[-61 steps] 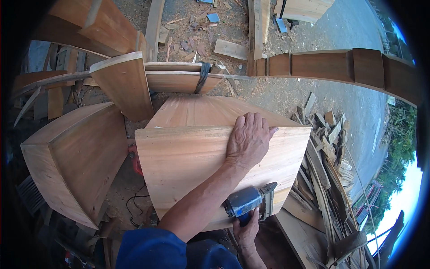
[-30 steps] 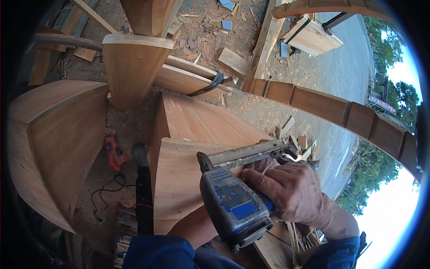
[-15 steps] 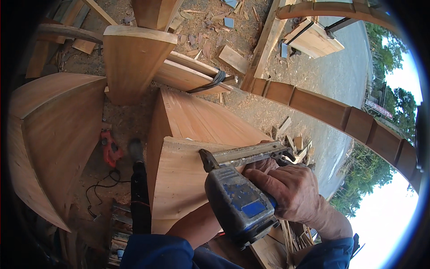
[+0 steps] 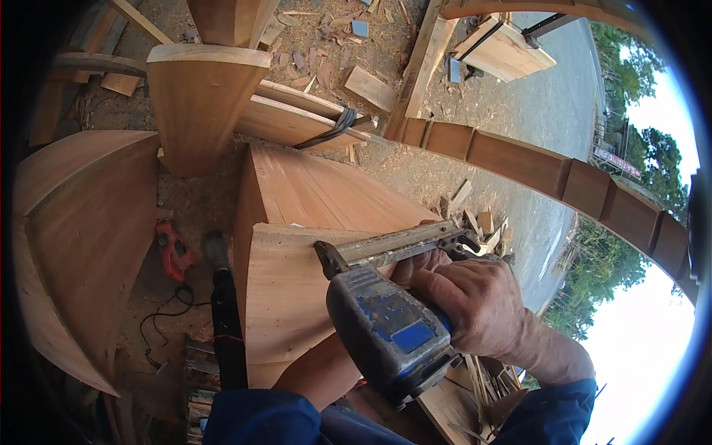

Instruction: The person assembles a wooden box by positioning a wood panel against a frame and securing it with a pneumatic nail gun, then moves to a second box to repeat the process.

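My right hand (image 4: pixel 482 300) is wrapped around the handle of a worn nail gun (image 4: pixel 389 326) with a grey body and blue patches. The gun's long metal bar (image 4: pixel 400 245) lies across the upper part of a pale wooden panel (image 4: pixel 289 289). My left hand (image 4: pixel 419 265) is largely hidden behind the gun, close to the bar and the panel's right side. Its forearm passes beneath the gun body. Whether its fingers grip anything is hidden. Behind the panel, a broad reddish wooden piece (image 4: pixel 334 185) slopes away to the right.
Curved wooden panels (image 4: pixel 96 245) stand at the left, and another tapered piece (image 4: pixel 204 111) rises at the back. A red power tool (image 4: pixel 174 251) with a black cord lies on the ground. A segmented wooden arch (image 4: pixel 534 163) spans the right. Offcuts (image 4: pixel 371 89) litter the ground.
The whole view has shifted slightly, moving the surroundings left in the picture. My right hand keeps its hold on the nail gun, which stays at nearly the same place on the panel.
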`<act>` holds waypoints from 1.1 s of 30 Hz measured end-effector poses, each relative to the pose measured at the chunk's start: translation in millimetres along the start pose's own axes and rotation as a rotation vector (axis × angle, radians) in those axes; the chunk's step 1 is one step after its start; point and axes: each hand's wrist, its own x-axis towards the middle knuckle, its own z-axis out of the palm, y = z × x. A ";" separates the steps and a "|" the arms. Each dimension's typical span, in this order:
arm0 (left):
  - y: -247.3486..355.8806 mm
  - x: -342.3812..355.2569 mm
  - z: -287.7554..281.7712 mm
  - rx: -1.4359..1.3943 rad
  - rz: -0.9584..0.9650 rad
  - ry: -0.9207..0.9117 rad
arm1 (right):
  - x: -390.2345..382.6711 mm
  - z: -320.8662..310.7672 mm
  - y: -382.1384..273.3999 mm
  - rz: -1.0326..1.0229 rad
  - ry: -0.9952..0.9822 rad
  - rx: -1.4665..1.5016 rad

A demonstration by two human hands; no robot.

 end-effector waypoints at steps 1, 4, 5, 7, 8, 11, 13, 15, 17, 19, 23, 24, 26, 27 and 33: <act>0.2 0.4 -0.8 0.001 -0.003 0.005 | 1.1 4.7 2.7 -0.037 0.051 0.013; 5.2 4.3 5.2 -0.008 0.015 0.019 | -0.5 -0.8 2.1 -0.030 0.068 -0.004; 10.3 6.2 7.4 -0.022 0.023 0.021 | -4.6 -3.0 4.3 -0.025 0.065 0.011; 12.8 6.2 8.3 -0.017 0.019 0.022 | -15.6 -6.0 11.4 -0.011 0.037 0.044; 12.1 9.0 9.4 -0.006 0.012 0.025 | -20.8 -7.1 16.6 -0.019 0.042 0.046; 13.9 8.7 13.7 -0.009 -0.006 0.044 | -32.9 -5.4 25.8 0.080 0.011 0.044; 13.5 11.3 12.4 -0.010 -0.011 0.050 | -33.3 -5.0 28.6 0.082 0.003 0.037; 10.2 13.8 3.9 -0.032 0.000 0.038 | -32.5 -4.1 30.3 0.080 -0.005 0.025; 7.3 16.9 -2.9 -0.078 0.013 0.021 | -30.7 -3.2 31.0 0.020 0.064 0.049; 6.2 16.6 -4.0 -0.126 0.018 0.002 | -30.0 -0.9 31.4 0.010 0.076 0.049; 10.7 10.2 16.6 -0.098 0.000 0.227 | -28.4 -6.5 28.9 0.039 -0.038 0.008; 10.4 13.6 9.5 -0.037 0.010 0.074 | -29.2 -6.0 29.1 0.041 -0.040 0.005; 9.4 16.9 3.4 0.031 0.044 -0.105 | -31.6 -4.4 28.8 0.029 -0.052 -0.009; 8.8 17.3 3.3 0.034 0.049 -0.092 | -31.1 -2.9 28.8 0.030 -0.052 -0.010; 6.2 15.9 0.6 0.057 0.062 -0.042 | -19.2 -1.5 19.2 -0.030 0.082 0.057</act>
